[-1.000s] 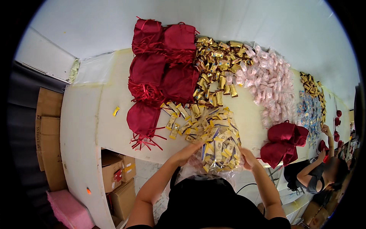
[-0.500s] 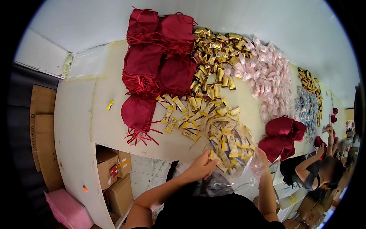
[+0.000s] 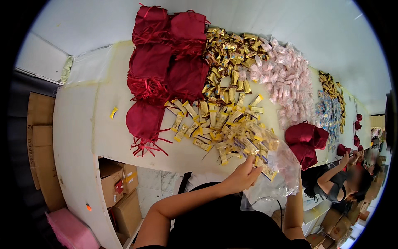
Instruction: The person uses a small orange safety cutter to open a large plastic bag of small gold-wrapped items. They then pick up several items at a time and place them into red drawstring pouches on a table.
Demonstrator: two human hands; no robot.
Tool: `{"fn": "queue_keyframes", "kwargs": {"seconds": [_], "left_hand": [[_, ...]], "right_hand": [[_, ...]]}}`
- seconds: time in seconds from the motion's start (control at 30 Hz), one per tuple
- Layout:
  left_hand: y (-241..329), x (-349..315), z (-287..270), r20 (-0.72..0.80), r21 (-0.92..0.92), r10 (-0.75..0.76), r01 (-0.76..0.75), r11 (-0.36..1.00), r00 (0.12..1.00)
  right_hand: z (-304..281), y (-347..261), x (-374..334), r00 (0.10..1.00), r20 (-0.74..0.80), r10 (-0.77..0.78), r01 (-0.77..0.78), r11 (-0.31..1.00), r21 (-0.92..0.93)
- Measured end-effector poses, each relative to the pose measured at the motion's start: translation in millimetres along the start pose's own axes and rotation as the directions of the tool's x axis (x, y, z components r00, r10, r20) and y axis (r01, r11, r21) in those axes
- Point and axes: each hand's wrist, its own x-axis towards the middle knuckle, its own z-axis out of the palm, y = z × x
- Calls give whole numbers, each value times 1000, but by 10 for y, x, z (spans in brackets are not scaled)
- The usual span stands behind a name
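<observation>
A clear plastic bag [image 3: 285, 164] lies tilted over the table's near edge, its far end among small bar-shaped snack packets [image 3: 215, 120] with yellow ends. Packets are spilling from it onto the pile, and a few remain inside. My left hand [image 3: 244, 176] is closed on the bag's near left side, thumb and fingers against the film beside a packet. At the bag's right side is my right hand [image 3: 297, 189], mostly hidden behind the crumpled film; the plastic is drawn up to it, but its fingers do not show clearly.
Dark red drawstring pouches [image 3: 149, 62] lie stacked at the left; more red pouches [image 3: 306, 141] sit at the right. Behind are gold-wrapped sweets [image 3: 230, 54] and pink-white packets [image 3: 286, 79]. Cardboard boxes [image 3: 124, 207] stand under the table. A person [image 3: 331, 178] works at the far right.
The bag has swung right and emptied much of its load onto the table, so the packet pile has grown. Both my hands have moved right with it.
</observation>
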Motion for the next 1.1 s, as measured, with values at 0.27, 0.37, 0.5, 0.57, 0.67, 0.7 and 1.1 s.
{"fn": "queue_keyframes", "kwargs": {"seconds": [0.27, 0.37, 0.5, 0.57, 0.67, 0.7, 1.1], "left_hand": [[-217, 651, -484, -63, 110, 94, -87, 990, 994], [-691, 762, -875, -245, 282, 263, -191, 940, 933], [-1205, 551, -1451, -563, 530, 385, -39, 847, 731], [-1246, 409, -1596, -625, 422, 218, 89, 902, 750], [-1578, 442, -1805, -565, 400, 137, 124, 908, 814], [-1634, 511, -1783, -513, 465, 177, 98, 880, 840], [-1277, 475, -1301, -665, 601, 252, 304, 739, 703]], "right_hand": [[277, 4, 795, 990, -133, -35, 25, 997, -75], [41, 106, 1223, 991, -130, -25, 35, 996, 77], [-231, 71, 1514, 979, -5, -203, 203, 979, -17], [207, -170, 1299, 961, 182, -208, 181, 971, 157], [795, -417, 1011, 949, 240, -205, 163, 969, 184], [566, -342, 1073, 967, 160, -197, 177, 976, 129], [624, -1143, 567, 851, 269, -451, 523, 684, -510]]}}
